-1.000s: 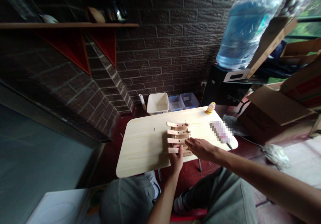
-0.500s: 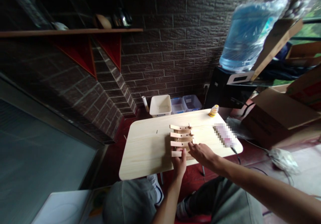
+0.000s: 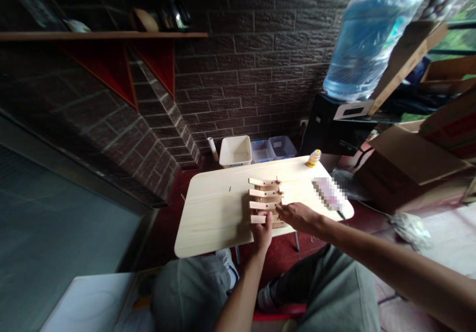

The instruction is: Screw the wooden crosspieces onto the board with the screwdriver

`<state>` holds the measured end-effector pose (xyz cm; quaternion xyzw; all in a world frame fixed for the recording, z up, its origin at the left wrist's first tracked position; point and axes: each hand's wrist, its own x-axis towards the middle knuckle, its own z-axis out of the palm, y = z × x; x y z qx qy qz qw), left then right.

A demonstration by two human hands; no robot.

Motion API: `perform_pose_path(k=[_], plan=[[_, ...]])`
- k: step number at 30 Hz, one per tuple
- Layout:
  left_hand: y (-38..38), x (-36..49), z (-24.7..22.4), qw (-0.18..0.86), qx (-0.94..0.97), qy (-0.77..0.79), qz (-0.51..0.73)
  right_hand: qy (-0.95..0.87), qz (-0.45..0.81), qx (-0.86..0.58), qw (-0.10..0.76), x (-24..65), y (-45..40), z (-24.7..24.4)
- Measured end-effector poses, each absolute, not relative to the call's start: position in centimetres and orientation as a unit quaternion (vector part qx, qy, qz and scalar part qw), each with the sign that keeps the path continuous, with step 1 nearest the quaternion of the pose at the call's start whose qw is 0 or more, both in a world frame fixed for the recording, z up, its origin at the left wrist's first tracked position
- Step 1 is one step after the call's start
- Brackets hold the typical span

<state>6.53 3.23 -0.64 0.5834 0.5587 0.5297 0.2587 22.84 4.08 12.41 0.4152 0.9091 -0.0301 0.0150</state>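
A small wooden slatted assembly (image 3: 265,193) rests on the pale table, its several light slats pointing left and dark holes showing along them. My left hand (image 3: 262,232) is closed around its near slat, thumb on top. At the right ends of the nearer slats my right hand (image 3: 293,214) is closed in a pinch; whatever is between its fingertips is hidden. Small pieces stick up at the right ends of the farther slats. A small dark pin-like piece (image 3: 230,189) lies on the table left of the assembly.
The light wooden table (image 3: 208,213) carries a yellow-and-clear bottle (image 3: 314,158) and a blurred-out flat object (image 3: 329,193) at right. Behind it stand a cream bin (image 3: 235,151) and clear plastic boxes (image 3: 282,147). A water dispenser (image 3: 327,124) and cardboard boxes (image 3: 412,153) are at right.
The whole view has shifted slightly, so the table and assembly appear a little higher and further left. Both hands keep nearly the same places on the assembly.
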Motion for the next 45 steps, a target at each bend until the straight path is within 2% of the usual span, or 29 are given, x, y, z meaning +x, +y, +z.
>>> perform_pose_path(k=[7,12,16,32,40,45], plan=[[3.0,6.5,0.2,0.265,0.582,0.561,0.526,0.857,-0.008,0.514,0.012,22.6,3.6,12.8],[3.1,6.5,0.5,0.255,0.586,0.556,0.531,0.906,-0.014,0.423,-0.013,23.1,3.4,13.7],[3.2,6.5,0.2,0.242,0.582,0.56,0.538,0.922,0.005,0.388,0.001,23.2,3.7,13.5],[3.4,6.5,-0.5,0.291,0.575,0.55,0.531,0.871,-0.026,0.49,-0.025,22.3,3.3,11.7],[3.1,6.7,0.9,0.269,0.562,0.556,0.55,0.925,0.035,0.377,-0.018,22.6,3.4,13.0],[3.1,6.6,0.8,0.268,0.565,0.554,0.549,0.914,-0.008,0.406,-0.002,22.9,3.8,11.7]])
